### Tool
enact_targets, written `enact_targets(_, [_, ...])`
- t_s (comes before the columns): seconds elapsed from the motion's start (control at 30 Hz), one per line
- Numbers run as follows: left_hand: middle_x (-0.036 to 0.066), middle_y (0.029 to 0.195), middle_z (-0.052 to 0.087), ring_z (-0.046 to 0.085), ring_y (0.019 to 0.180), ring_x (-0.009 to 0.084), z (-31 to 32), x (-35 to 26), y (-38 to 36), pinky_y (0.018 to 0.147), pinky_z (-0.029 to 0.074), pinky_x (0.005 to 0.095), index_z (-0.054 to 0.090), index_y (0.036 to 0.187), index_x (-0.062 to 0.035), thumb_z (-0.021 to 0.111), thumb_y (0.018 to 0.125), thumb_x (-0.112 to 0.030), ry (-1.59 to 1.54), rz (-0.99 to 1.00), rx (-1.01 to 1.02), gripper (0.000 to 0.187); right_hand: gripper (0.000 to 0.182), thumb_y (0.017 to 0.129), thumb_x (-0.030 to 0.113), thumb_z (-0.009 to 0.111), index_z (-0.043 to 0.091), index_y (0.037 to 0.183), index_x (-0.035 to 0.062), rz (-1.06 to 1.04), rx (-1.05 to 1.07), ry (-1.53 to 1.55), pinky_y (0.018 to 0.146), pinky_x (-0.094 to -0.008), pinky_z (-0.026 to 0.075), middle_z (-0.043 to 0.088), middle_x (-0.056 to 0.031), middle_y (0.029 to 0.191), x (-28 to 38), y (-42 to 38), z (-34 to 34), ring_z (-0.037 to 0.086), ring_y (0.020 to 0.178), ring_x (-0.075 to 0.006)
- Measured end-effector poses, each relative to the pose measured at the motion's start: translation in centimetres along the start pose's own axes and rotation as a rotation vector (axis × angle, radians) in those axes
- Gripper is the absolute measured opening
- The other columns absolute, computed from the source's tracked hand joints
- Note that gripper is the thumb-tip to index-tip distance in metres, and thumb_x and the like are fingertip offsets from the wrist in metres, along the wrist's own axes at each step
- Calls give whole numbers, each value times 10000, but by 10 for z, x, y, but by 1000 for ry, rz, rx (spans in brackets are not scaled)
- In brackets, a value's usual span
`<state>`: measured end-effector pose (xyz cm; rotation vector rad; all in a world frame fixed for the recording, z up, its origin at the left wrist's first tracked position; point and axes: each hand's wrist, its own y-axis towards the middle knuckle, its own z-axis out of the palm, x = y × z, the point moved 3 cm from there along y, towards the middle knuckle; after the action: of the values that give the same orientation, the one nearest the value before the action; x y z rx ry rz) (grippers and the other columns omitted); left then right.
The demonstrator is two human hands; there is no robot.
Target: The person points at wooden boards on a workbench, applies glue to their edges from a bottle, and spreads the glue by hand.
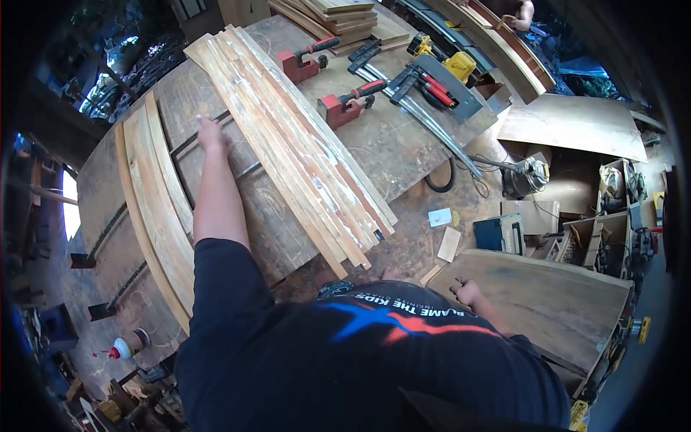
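My left hand (211, 135) reaches far over the workbench (273, 237), closed around a dark metal clamp bar (186, 146). To its left lie long, pale wooden boards (147, 194), resting across the clamp bars. On its right is a row of narrow wooden strips (288, 144) laid side by side, with pale smears on their faces. Low on my right side, my right hand (466, 291) is closed, with a small dark thing showing at the fingers; I cannot make out what it is.
Red clamp heads (342, 109) and silver clamp bars (425, 119) lie beyond the strips, near yellow cordless tools (459, 66). Stacked boards (338, 18) sit at the back. A glue bottle (129, 344) is at lower left. Another person's arm (522, 16) shows at top right.
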<state>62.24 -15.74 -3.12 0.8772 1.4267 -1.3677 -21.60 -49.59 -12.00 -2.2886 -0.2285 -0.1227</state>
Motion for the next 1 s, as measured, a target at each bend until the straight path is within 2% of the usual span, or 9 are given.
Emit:
enact_targets(0.1, [93, 1181, 683, 645, 967, 182, 19, 5, -8, 840, 493, 318, 577, 1361, -14, 257, 1059, -624, -36, -98, 373, 752, 662, 824, 368, 744, 616, 1374, 22, -22, -7, -10, 1009, -371, 511, 684, -293, 1212, -9, 6, 6, 674, 1152, -369])
enact_targets(0.13, [121, 1299, 643, 578, 1196, 244, 12, 3, -2, 1005, 441, 405, 557, 1393, -18, 221, 1041, -678, 22, -100, 401, 820, 664, 824, 370, 747, 616, 1376, 24, -48, -19, -16, 1010, -373, 510, 684, -294, 1211, -15, 16, 8, 674, 1153, -372])
enact_targets(0.23, [168, 1520, 498, 411, 1434, 309, 0, -18, -13, 1159, 307, 516, 440, 1510, -15, 160, 1025, -717, 87, 27, 124, 898, 670, 855, 225, 706, 528, 1471, 28, -148, -28, -51, 567, -335, 513, 686, -90, 740, -19, 54, 8, 624, 594, -163])
enact_targets(0.27, [157, 1548, 469, 359, 1471, 320, -2, -21, -28, 1176, 270, 532, 475, 1497, -42, 135, 1034, -698, 124, -9, 277, 872, 670, 843, 271, 723, 553, 1445, 32, -152, -22, -38, 712, -355, 514, 687, -153, 897, -15, 57, 8, 642, 777, -232])
enact_targets(0.33, [140, 1447, 553, 451, 1365, 289, 5, -21, -61, 1099, 347, 485, 536, 1437, -44, 181, 1042, -680, 63, -13, 393, 829, 678, 818, 364, 758, 603, 1394, 41, -167, 0, -35, 1002, -396, 516, 690, -281, 1212, 27, 47, -9, 679, 1143, -369])
enact_targets(0.5, [89, 1197, 659, 594, 1058, 197, -41, 7, -169, 870, 470, 359, 646, 1268, -19, 332, 1077, -563, -252, 148, -81, 656, 658, 826, 359, 742, 603, 1397, 62, -390, 48, -137, 954, -402, 531, 710, -262, 1162, 94, 74, -24, 697, 1074, -367])
enact_targets(0.6, [87, 1146, 661, 597, 1019, 169, -84, 52, -283, 820, 477, 317, 654, 1183, -6, 460, 1081, -430, -156, 181, -162, 477, 605, 839, 275, 697, 606, 1391, 45, -634, -39, -226, 697, -368, 552, 720, -164, 792, 104, 120, -17, 707, 695, -231])
enact_targets(0.87, [123, 1165, 617, 588, 1051, 166, -230, 98, -500, 922, 470, 300, 481, 1320, 32, 600, 1037, -204, 99, 346, -631, 386, 649, 816, 336, 706, 609, 1384, 39, -791, 107, -463, 921, -389, 542, 724, -247, 1098, 90, 164, -17, 710, 1024, -324])
enact_targets(1.0, [110, 1157, 615, 578, 1013, 165, -284, 53, -542, 897, 470, 297, 434, 1362, 21, 621, 1024, -204, -14, 531, -830, 447, 670, 808, 335, 722, 600, 1406, 57, -715, 247, -584, 905, -375, 549, 744, -244, 1001, 94, 168, -19, 732, 978, -319])
